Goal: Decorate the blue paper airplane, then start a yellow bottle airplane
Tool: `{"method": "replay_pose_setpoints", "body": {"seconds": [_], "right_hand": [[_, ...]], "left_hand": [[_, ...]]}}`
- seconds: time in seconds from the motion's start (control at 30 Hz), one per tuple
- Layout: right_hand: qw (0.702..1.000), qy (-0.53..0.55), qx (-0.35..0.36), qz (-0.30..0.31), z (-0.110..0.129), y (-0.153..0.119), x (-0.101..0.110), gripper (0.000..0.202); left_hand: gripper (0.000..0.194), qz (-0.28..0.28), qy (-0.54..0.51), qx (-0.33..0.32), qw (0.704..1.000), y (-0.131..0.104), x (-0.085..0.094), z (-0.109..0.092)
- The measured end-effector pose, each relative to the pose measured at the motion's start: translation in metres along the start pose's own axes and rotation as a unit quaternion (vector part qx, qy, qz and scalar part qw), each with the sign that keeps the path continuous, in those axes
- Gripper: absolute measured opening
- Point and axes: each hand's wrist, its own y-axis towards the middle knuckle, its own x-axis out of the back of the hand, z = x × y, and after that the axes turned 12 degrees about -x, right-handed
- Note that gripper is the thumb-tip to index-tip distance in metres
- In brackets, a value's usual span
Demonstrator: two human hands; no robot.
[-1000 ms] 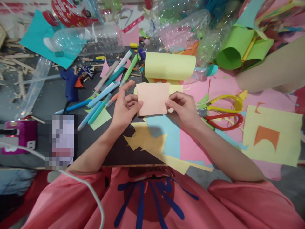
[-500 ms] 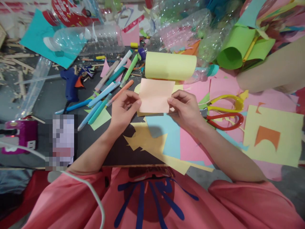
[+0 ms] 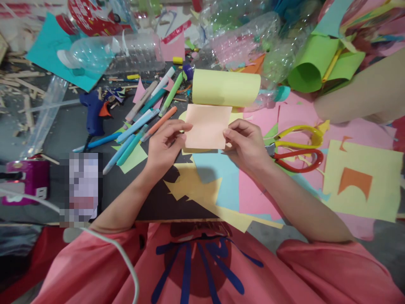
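Observation:
A small rectangle of peach paper [image 3: 207,126] is held up over the table between my two hands. My right hand [image 3: 245,141] pinches its lower right corner, with the thumb on the front. At the left edge, my left hand [image 3: 167,141] has its index fingertip on the paper's face and its thumb by the edge; the other fingers are curled. Just behind the sheet lies a roll of yellow paper [image 3: 226,88] around a clear bottle with a teal cap [image 3: 282,93]. Scissors [image 3: 299,147] with one yellow and one red handle lie right of my right hand.
Several markers [image 3: 137,125] lie left of my left hand, near a blue glue gun [image 3: 92,112] and a blurred-out phone [image 3: 84,185]. Clear bottles [image 3: 117,50] crowd the back. Paper scraps [image 3: 193,181] cover the front. Another person's arm [image 3: 357,93] reaches in from the right.
My left index finger has come forward onto the face of the paper, and the left thumb has slid back to its edge. My right hand keeps its pinch, almost still.

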Motion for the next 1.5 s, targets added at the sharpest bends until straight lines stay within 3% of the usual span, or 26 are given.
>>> {"method": "replay_pose_setpoints", "body": {"seconds": [0.2, 0.43, 0.87, 1.1, 1.27, 1.5], "right_hand": [[1.0, 0.005, -0.006, -0.007, 0.0, 0.0, 0.0, 0.024], [1.0, 0.004, -0.012, -0.025, 0.001, -0.001, -0.002, 0.022], [0.999, -0.026, 0.023, -0.013, 0.001, 0.0, -0.001, 0.021], [0.999, 0.0, 0.007, -0.033, 0.0, 0.001, 0.0, 0.018], [0.999, -0.005, 0.012, -0.034, 0.0, 0.002, 0.0, 0.018], [0.999, -0.006, 0.022, -0.024, 0.0, 0.002, 0.0, 0.018]], "left_hand": [[0.027, -0.008, -0.033, -0.015, 0.999, -0.002, -0.002, 0.005], [0.037, -0.007, -0.101, 0.045, 0.994, -0.006, -0.001, 0.005], [0.053, 0.001, -0.131, 0.057, 0.99, -0.005, 0.001, 0.003], [0.017, -0.046, -0.135, 0.024, 0.99, 0.004, 0.0, 0.001], [0.012, -0.043, -0.1, 0.067, 0.992, 0.006, 0.001, -0.004], [0.009, -0.034, -0.084, 0.04, 0.995, 0.005, 0.001, -0.004]]}}
